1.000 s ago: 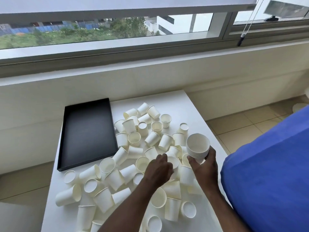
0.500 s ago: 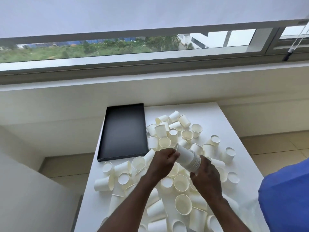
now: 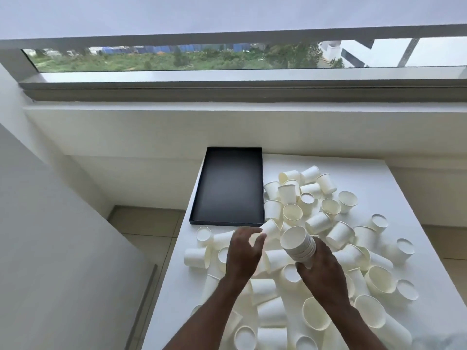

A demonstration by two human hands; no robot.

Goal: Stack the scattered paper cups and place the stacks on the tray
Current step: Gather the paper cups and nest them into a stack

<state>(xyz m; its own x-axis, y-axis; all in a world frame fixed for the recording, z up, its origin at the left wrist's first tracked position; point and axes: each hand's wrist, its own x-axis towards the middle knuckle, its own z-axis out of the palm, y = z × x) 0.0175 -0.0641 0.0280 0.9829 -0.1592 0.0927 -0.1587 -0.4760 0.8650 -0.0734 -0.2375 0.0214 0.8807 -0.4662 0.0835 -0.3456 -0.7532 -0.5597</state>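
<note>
Right hand is wrapped around the lower end of a stack of nested paper cups, holding it tilted above the pile with the open mouth turned up and towards the left hand. Left hand hovers just beside that stack, fingers loose and spread, thumb apart, nothing in its grasp. Its fingertips are right by a single cup lying on its side, and I can't tell whether they touch it. Under and around both hands, loose paper cups lie all over the white table. Some are upright, some upside down, many tipped over, and they spread out beyond the right hand and back along both forearms. The black tray sits just beyond the left hand, its near edge close to those fingertips, its dark floor showing from rim to rim.
</note>
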